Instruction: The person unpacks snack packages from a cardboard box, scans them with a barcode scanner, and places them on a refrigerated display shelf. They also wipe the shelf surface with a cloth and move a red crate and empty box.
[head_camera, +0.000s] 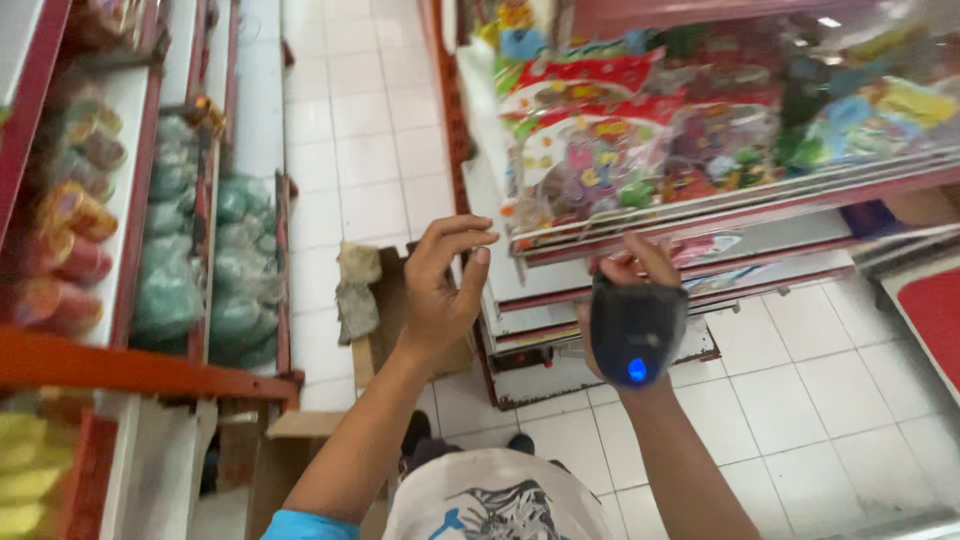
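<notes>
between two rows of red-edged shop shelves, above a white tiled floor (370, 150), both bare hands are raised toward the right-hand shelving. the left hand (445, 285) hangs in the air with its fingers (462, 232) curled loosely and a little apart, holding nothing, close to the front edge of the shelf (720, 215) but not clearly touching it. the right hand (632, 300) wears a dark strapped device with a blue light (637, 370) on its back; its fingertips reach up to the underside of the shelf edge, just below a stack of clear flat toy packets (640, 150) with red headers, and whether they pinch anything i cannot tell. those packets lie tilted on the upper right shelf. on the left shelves sit bagged green goods (200, 270), and a cardboard box (385, 330) stands on the floor behind the left wrist.
</notes>
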